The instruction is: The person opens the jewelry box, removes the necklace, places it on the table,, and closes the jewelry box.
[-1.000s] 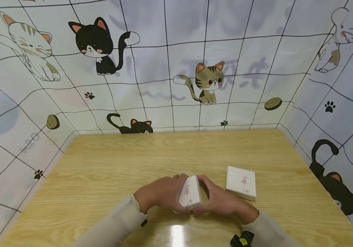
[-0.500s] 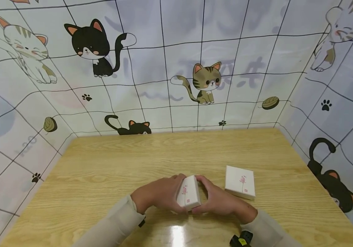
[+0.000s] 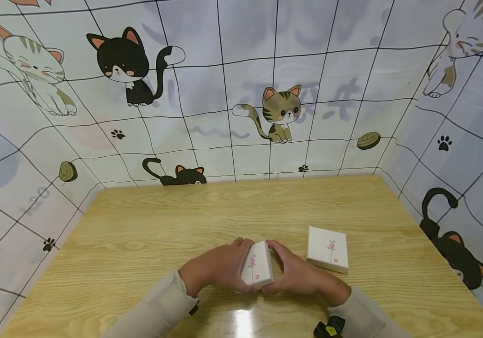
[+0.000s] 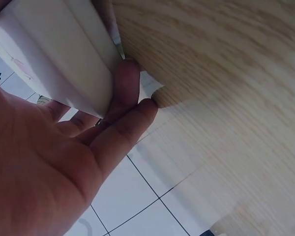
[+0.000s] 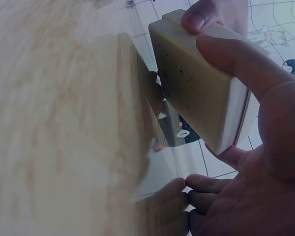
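Observation:
Both hands hold a small white box point(image 3: 258, 265) with a pink flower print on its lid, at the near middle of the table. My left hand point(image 3: 226, 267) grips its left side and my right hand point(image 3: 295, 273) grips its right, thumbs at the near end. The box is tilted, its underside showing in the right wrist view, where the right thumb and the other hand's thumb press on the box side point(image 5: 199, 81). Seen from the left wrist, the box point(image 4: 64, 54) has a lid seam along its side. A matching white box point(image 3: 327, 249) lies flat to the right.
The wooden table point(image 3: 148, 211) has a glossy surface that reflects the hands. Cat-patterned walls point(image 3: 207, 84) stand behind it and on both sides. A black device with a yellow mark point(image 3: 330, 327) sits at the right wrist.
The head view has shifted slightly, so the scene slides a little left. Both hands keep their hold, and the tilted box stays almost still between them.

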A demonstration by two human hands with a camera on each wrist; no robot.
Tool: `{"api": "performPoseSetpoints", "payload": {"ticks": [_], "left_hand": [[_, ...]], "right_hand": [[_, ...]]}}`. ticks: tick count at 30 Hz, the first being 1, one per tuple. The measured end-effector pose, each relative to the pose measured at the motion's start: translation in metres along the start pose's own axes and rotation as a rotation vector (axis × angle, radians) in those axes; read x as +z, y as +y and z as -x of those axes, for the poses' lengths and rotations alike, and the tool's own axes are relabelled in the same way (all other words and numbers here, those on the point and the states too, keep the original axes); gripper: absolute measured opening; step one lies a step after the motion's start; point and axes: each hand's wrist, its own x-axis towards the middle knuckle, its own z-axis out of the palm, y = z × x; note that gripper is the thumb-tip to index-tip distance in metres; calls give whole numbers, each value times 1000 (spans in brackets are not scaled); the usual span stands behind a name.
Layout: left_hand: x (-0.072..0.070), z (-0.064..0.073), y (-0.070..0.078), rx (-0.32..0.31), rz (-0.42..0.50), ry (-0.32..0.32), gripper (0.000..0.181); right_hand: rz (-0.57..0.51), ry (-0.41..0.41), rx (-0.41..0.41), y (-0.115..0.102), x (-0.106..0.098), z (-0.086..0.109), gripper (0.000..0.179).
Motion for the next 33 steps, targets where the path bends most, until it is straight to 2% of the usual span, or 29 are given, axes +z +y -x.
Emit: {"api": "performPoseSetpoints", "payload": {"ticks": [6,13,23,29,33], "left_hand": [[2,-1,-3,-3,-2,-6,85],[2,1,2,-4,-32,21,93],[0,2,3,12,-60,37,90],[0,4,1,-1,9,29,95],[-5,8,-5,-26,102,32,100]], "right_hand": [[-17,-24,-43,-4,-1,1,99],[16,-11,-47,-4,-1,0,100],[42,10,-37,-1,-1,1,101],[48,6,6,-2,-1,4,107],[65,16,23,-2,-2,3,110]]}}
